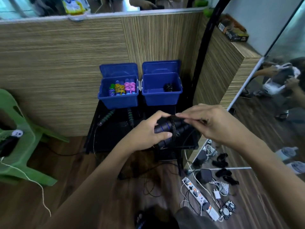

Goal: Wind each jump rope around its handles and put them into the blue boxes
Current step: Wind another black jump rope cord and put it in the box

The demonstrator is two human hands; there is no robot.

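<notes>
Two black handles (170, 129) are held side by side above the front edge of the black table (113, 138), their long axis running from lower left to upper right, roughly crosswise to the person. The left hand (148, 134) is curled round the bundle from the left end, thumb across the front — a firm, closed grip. The right hand (212, 119) is narrowed to a pinch, its fingertips (181, 116) on the black cord (173, 128) where it crosses the top of the handles; several turns are already laid round the middle, and a loose length trails down toward the floor, so the winding is judged unfinished. Beyond the hands, at the table's back edge, two blue boxes stand open: the left box (118, 100) with three wound ropes, the right box (161, 98) with one dark bundle (168, 87). The right box lies almost straight ahead of the bundle — the shorter reach. Another rope with green-banded handles (106, 117) lies unwound on the table's left part.
</notes>
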